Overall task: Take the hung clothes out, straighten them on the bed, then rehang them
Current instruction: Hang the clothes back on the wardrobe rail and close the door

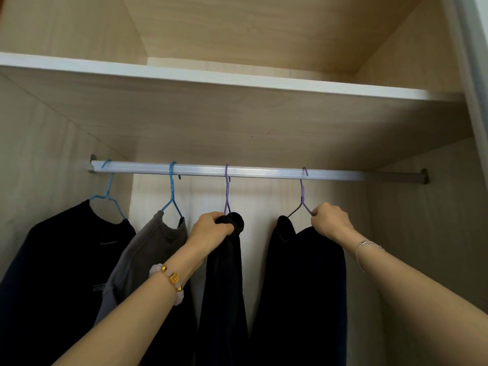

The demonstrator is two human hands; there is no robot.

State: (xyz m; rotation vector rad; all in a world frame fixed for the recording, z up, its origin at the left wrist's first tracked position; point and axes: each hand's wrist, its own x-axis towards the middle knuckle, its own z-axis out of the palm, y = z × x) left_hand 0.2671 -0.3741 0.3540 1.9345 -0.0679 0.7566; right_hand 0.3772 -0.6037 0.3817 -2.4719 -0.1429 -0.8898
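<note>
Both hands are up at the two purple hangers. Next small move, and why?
Probably lift both hands slightly so the hooks clear the rail. The left hand grips the bunched black garment under the left purple hanger; the right hand holds the right purple hanger by its shoulder. Both hooks sit over the rail, and the gap under the shelf seems to leave room.

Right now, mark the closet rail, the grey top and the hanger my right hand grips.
closet rail (264, 173): head view, bare stretch between the two purple hooks.
grey top (148, 244): head view, shoulder fabric below the collar.
rightmost hanger (301, 191): head view, its neck below the hook.
</note>
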